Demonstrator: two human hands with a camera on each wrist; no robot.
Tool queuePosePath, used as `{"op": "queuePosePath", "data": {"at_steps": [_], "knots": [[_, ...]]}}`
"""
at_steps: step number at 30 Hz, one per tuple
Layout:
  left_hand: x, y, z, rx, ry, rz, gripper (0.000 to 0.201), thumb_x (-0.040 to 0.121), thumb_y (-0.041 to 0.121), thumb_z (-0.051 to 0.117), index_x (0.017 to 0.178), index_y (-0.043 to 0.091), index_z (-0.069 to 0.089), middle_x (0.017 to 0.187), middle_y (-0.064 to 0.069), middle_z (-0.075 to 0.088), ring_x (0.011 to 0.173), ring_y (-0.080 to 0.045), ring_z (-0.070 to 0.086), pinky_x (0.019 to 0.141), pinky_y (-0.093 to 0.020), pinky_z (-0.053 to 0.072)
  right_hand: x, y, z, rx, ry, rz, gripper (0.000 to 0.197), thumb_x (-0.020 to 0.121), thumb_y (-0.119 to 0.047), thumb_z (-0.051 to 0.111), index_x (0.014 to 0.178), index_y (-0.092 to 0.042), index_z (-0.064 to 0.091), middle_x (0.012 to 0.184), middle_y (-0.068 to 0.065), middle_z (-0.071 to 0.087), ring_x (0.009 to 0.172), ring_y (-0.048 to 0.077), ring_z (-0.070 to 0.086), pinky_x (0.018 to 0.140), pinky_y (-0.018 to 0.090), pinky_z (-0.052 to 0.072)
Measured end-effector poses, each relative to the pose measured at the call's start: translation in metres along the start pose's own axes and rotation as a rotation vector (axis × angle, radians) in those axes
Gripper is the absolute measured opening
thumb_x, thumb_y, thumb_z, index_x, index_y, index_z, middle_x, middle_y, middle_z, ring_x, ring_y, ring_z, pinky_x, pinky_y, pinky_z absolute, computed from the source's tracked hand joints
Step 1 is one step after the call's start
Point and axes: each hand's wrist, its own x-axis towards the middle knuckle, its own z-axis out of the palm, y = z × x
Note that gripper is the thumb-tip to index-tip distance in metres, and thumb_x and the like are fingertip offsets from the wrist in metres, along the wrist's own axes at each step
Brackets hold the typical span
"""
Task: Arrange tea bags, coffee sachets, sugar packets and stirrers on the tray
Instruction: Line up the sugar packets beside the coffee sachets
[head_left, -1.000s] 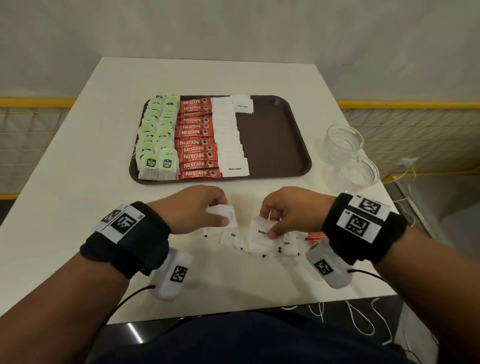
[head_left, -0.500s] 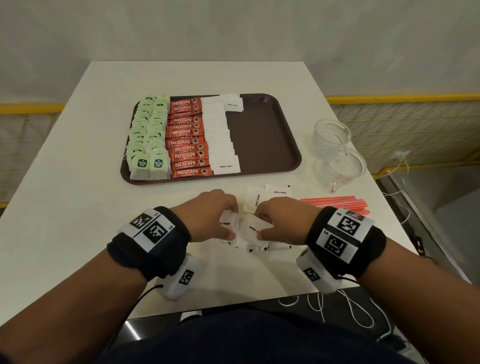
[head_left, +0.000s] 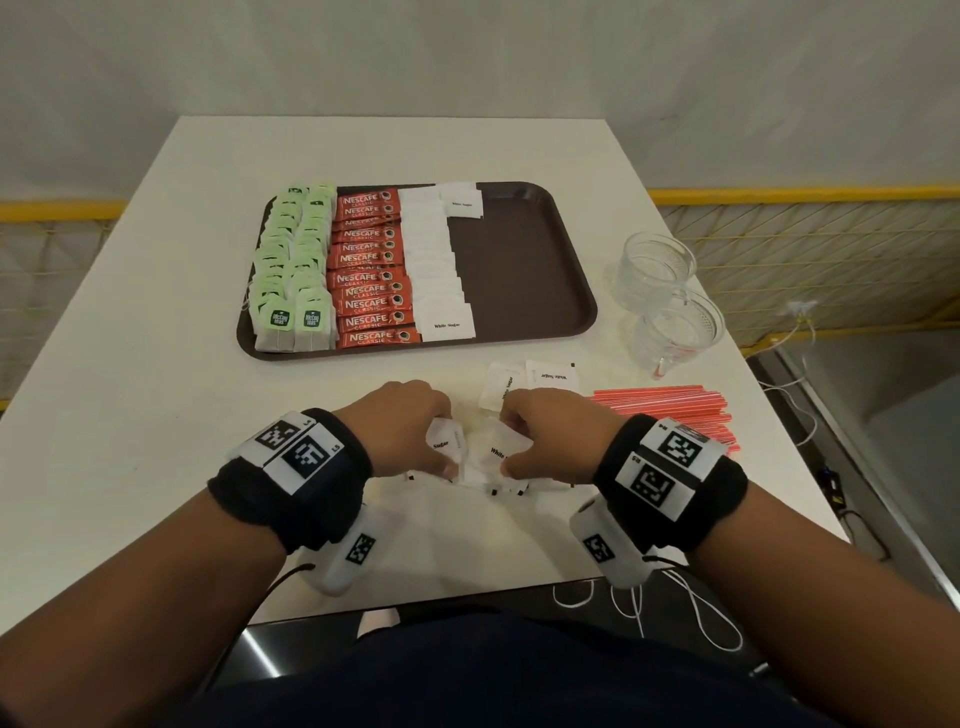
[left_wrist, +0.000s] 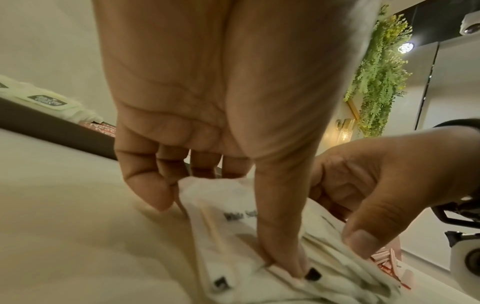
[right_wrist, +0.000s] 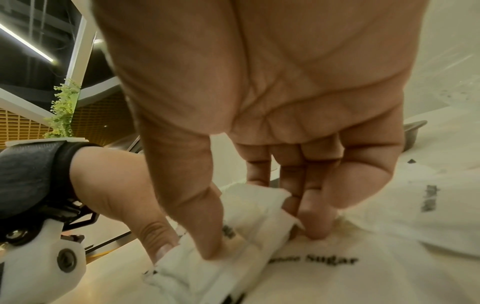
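Observation:
A brown tray holds rows of green tea bags, red coffee sachets and white sugar packets. A loose pile of sugar packets lies on the table in front of the tray. My left hand pinches packets at the pile's left side, thumb pressing down on them. My right hand pinches a bunched packet between thumb and fingers at the pile's right side. The two hands almost touch. Red stirrers lie on the table to the right.
Two more sugar packets lie between the pile and the tray. Two clear glass cups stand at the table's right edge, past the tray. The tray's right half is bare. A yellow railing runs behind the table.
Both hands have drawn together over the sugar pile and bunched the packets between them. The view has shifted, so the stirrers and two far packets now show.

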Motion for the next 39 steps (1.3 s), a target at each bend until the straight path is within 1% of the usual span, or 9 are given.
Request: {"op": "queuePosePath", "data": {"at_steps": [3, 7, 14, 19, 23, 28, 32, 35, 39], "knots": [[-0.001, 0.002, 0.001, -0.065, -0.024, 0.007, 0.044, 0.080, 0.041, 0.077, 0.113, 0.024, 0.054, 0.110, 0.003, 0.052, 0.099, -0.018, 0.054, 0.083, -0.034, 0.052, -0.001, 0.000, 0.002, 0.054, 0.015, 0.012, 0.030, 0.078, -0.030, 0.071, 0.095, -0.022, 0.048, 0.082, -0.009, 0.049, 0.078, 0.015, 0.049, 0.061, 0.026, 0.037], [-0.002, 0.004, 0.001, -0.160, -0.030, 0.006, 0.043, 0.080, 0.032, 0.079, 0.111, 0.023, 0.051, 0.104, 0.007, 0.052, 0.089, -0.013, 0.054, 0.070, -0.029, 0.057, -0.001, -0.001, 0.001, 0.113, -0.003, 0.044, 0.043, 0.077, -0.029, 0.073, 0.114, -0.021, 0.053, 0.098, -0.006, 0.055, 0.090, 0.015, 0.054, 0.071, 0.027, 0.044], [-0.004, -0.005, -0.009, -0.231, 0.048, 0.035, 0.023, 0.080, 0.034, 0.079, 0.094, 0.022, 0.066, 0.093, 0.009, 0.061, 0.083, -0.009, 0.058, 0.070, -0.028, 0.054, 0.002, 0.001, 0.002, 0.131, 0.051, 0.000, 0.030, 0.076, -0.028, 0.072, 0.088, -0.003, 0.062, 0.079, 0.005, 0.055, 0.069, 0.018, 0.048, 0.059, 0.029, 0.038], [-0.011, -0.020, -0.023, -0.319, 0.110, -0.009, 0.021, 0.086, 0.036, 0.072, 0.099, 0.022, 0.067, 0.097, 0.004, 0.066, 0.087, -0.014, 0.063, 0.078, -0.034, 0.057, 0.007, 0.008, -0.012, 0.207, 0.140, -0.015, 0.031, 0.078, -0.027, 0.073, 0.071, -0.006, 0.051, 0.072, 0.005, 0.050, 0.064, 0.018, 0.043, 0.058, 0.031, 0.034], [-0.014, -0.020, -0.031, -0.587, 0.152, -0.039, 0.014, 0.093, 0.021, 0.067, 0.103, 0.013, 0.062, 0.088, 0.000, 0.070, 0.065, -0.001, 0.068, 0.053, -0.014, 0.050, 0.009, 0.009, -0.031, 0.329, 0.145, -0.080, 0.035, 0.076, -0.028, 0.077, 0.085, 0.000, 0.059, 0.086, 0.017, 0.065, 0.070, 0.030, 0.057, 0.067, 0.041, 0.049], [-0.012, -0.012, -0.046, -1.076, 0.029, -0.020, 0.027, 0.097, 0.004, 0.057, 0.124, 0.004, 0.057, 0.114, -0.018, 0.070, 0.097, -0.030, 0.073, 0.071, -0.030, 0.060, 0.013, -0.006, -0.063, 0.574, 0.062, -0.153, 0.024, 0.080, -0.012, 0.077, 0.097, -0.003, 0.063, 0.099, 0.018, 0.069, 0.086, 0.030, 0.070, 0.074, 0.040, 0.060], [-0.009, -0.008, -0.058, -1.344, -0.002, -0.007, 0.031, 0.097, -0.001, 0.049, 0.126, 0.008, 0.054, 0.117, -0.018, 0.070, 0.097, -0.038, 0.072, 0.073, -0.036, 0.062, 0.029, -0.017, -0.075, 0.472, 0.061, -0.173, 0.026, 0.080, -0.012, 0.076, 0.099, 0.000, 0.063, 0.099, 0.019, 0.067, 0.085, 0.031, 0.069, 0.069, 0.037, 0.061], [-0.008, -0.012, -0.063, -1.493, 0.039, -0.021, 0.029, 0.096, 0.004, 0.046, 0.123, 0.007, 0.056, 0.117, -0.020, 0.070, 0.096, -0.041, 0.071, 0.070, -0.040, 0.061, 0.041, -0.023, -0.081, 0.411, 0.078, -0.186, 0.024, 0.080, -0.013, 0.076, 0.097, -0.001, 0.064, 0.097, 0.020, 0.065, 0.079, 0.031, 0.066, 0.066, 0.036, 0.060], [-0.006, -0.016, -0.069, -1.591, 0.013, -0.012, 0.030, 0.099, 0.031, 0.048, 0.120, 0.012, 0.057, 0.110, -0.017, 0.072, 0.086, -0.035, 0.071, 0.062, -0.034, 0.058, 0.055, -0.034, -0.089, 0.356, 0.074, -0.214, 0.018, 0.080, -0.011, 0.074, 0.095, -0.004, 0.066, 0.091, 0.012, 0.067, 0.070, 0.020, 0.063, 0.064, 0.033, 0.057]]}}
